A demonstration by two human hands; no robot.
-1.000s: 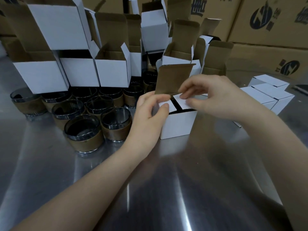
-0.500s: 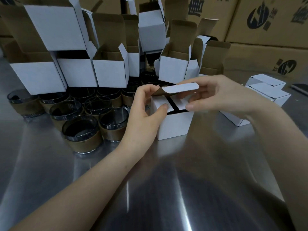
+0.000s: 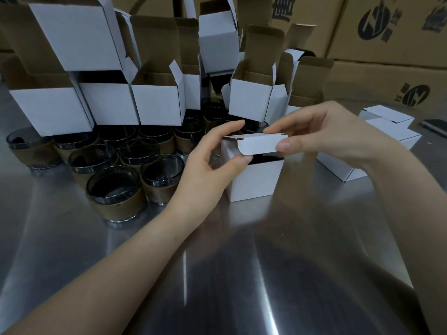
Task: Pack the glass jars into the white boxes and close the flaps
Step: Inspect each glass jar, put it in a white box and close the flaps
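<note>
Upright white box [image 3: 254, 180], lid flap [image 3: 260, 145] half-folded

A packing workshop: stacked shipping cartons [image 3: 377, 27] behind a steel table [image 3: 72, 238].

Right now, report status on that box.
Left hand grips white box. Right hand pinches top flap, folded over, not tucked. Nothing in the way.

We see a white box [image 3: 254, 181]; the open boxes [image 3: 158, 105] behind are white outside and brown inside. The jars [image 3: 118, 206] are clear glass with brown bands, perhaps paper. Tan cartons [image 3: 377, 76] carry black logos, and the table [image 3: 217, 274] is silvery grey.
</note>
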